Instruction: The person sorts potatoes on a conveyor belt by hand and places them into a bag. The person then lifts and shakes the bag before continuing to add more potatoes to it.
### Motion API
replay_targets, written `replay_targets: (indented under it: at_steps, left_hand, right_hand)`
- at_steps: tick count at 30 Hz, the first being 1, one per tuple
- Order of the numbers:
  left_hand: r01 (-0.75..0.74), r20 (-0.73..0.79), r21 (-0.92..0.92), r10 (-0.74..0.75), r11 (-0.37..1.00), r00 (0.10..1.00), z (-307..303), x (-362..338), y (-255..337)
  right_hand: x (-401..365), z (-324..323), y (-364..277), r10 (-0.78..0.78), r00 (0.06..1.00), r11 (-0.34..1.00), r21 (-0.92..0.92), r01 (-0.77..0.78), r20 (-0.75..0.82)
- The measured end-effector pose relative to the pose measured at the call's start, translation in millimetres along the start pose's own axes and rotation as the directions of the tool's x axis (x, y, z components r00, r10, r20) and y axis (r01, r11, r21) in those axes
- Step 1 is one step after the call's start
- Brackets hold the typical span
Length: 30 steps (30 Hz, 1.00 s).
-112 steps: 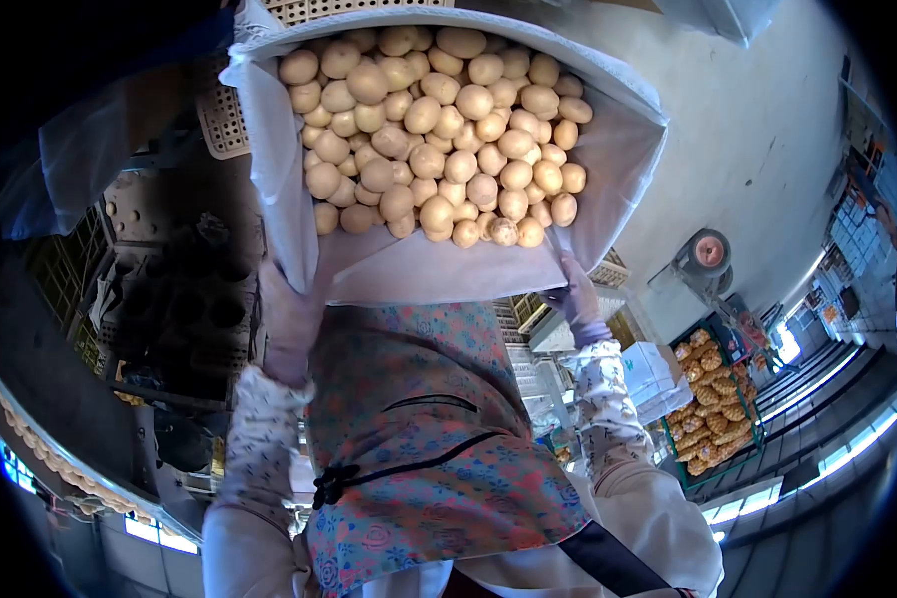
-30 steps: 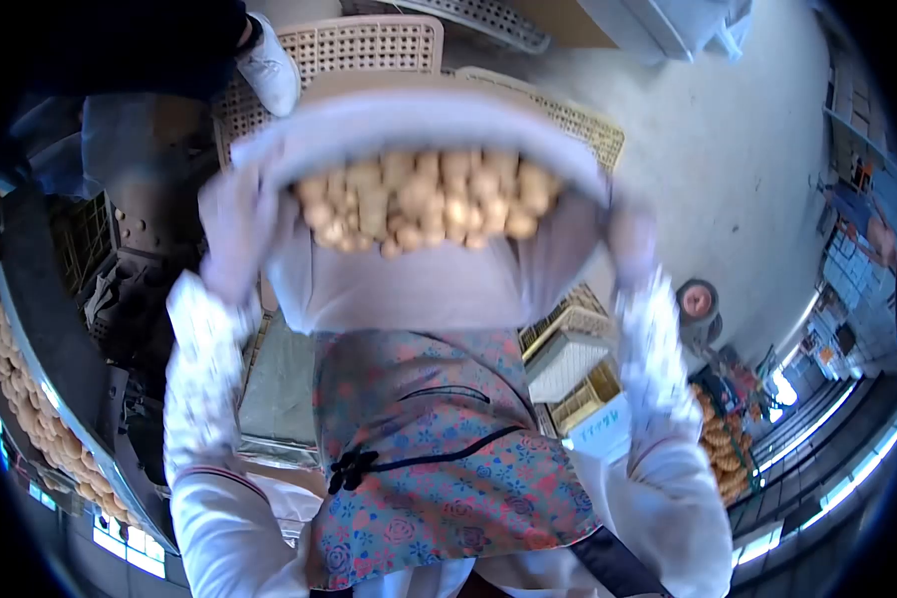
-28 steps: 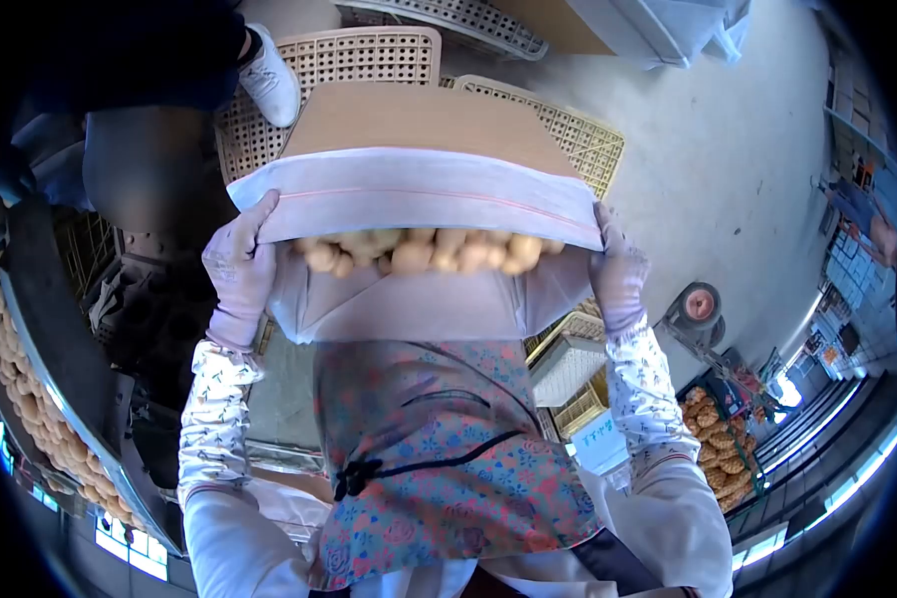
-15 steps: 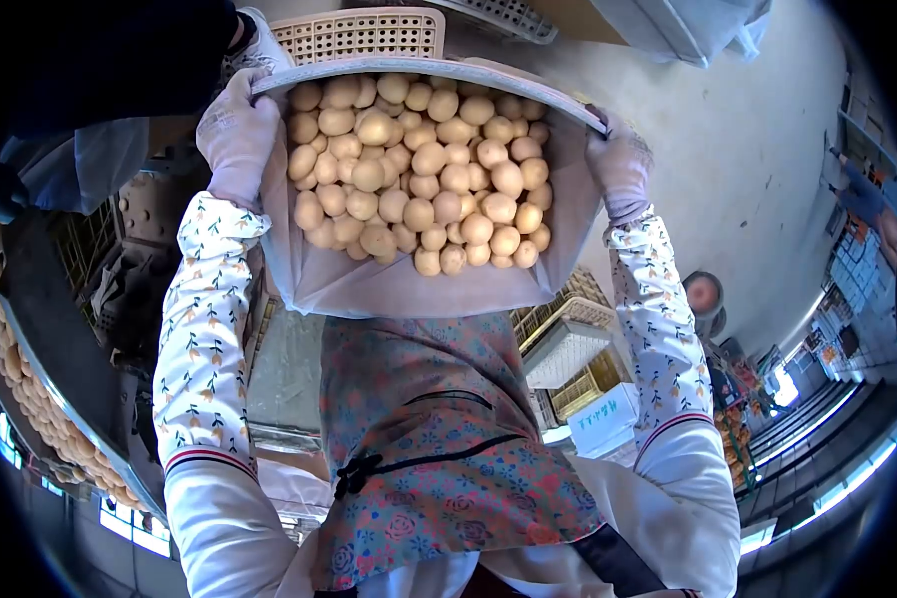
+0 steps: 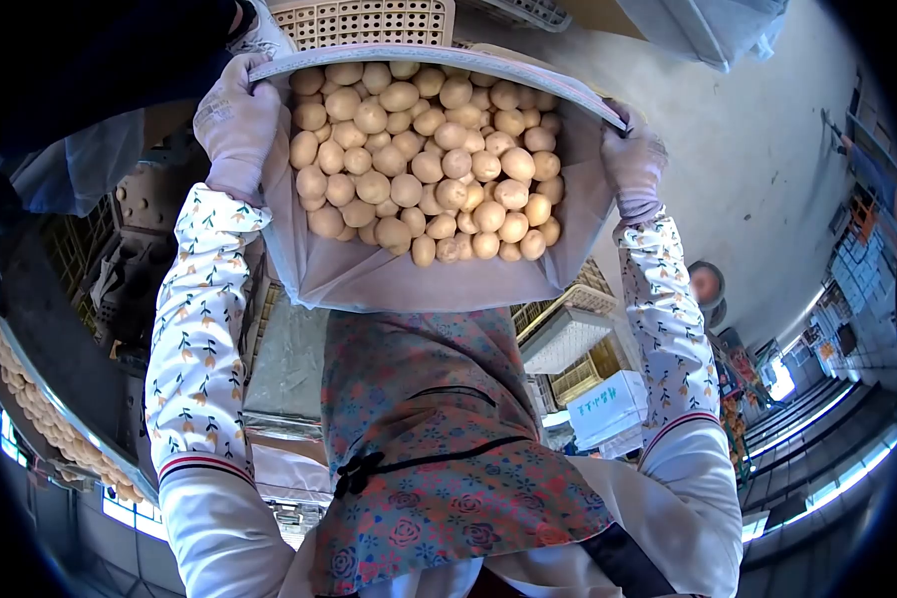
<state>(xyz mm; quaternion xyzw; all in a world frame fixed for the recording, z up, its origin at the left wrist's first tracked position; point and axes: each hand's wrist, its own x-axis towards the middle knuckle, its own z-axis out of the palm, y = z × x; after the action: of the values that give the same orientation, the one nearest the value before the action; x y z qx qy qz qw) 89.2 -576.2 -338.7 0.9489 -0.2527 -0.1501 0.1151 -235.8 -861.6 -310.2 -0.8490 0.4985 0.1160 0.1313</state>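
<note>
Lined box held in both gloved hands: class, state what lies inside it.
Inside the lined box, a white liner holds a heap of pale potatoes. Only the top layer shows; lower potatoes and the box floor are covered.

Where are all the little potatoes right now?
In the head view, top centre, the potatoes fill the white-lined box gripped between the left hand and right hand, just above the flowered apron.

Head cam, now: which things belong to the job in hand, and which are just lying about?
In hand: left hand and right hand, both gripping the lined box by its rim; potatoes inside.
Lying about: lattice crate beyond it, white carton, stacked crates, row of potatoes at left.
</note>
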Motion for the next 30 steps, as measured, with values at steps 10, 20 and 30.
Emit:
replay_targets:
  at_steps: [10, 20, 30]
  left_hand:
    - [-0.023, -0.017, 0.018, 0.024, 1.000, 1.000, 6, 4, -8]
    - [-0.041, -0.005, 0.024, 0.041, 0.999, 0.999, 10, 2, -13]
    - [0.327, 0.315, -0.396, -0.207, 0.858, 0.926, 8, -232, -68]
  right_hand:
    - [-38, 5, 7, 0.093, 0.988, 0.946, 0.322, -0.049, -0.122]
    - [-249, 71, 73, 0.427, 0.738, 0.550, 0.497, -0.671, 0.523]
    - [-243, 79, 80, 0.230, 0.389, 0.055, 0.387, -0.920, 0.892]
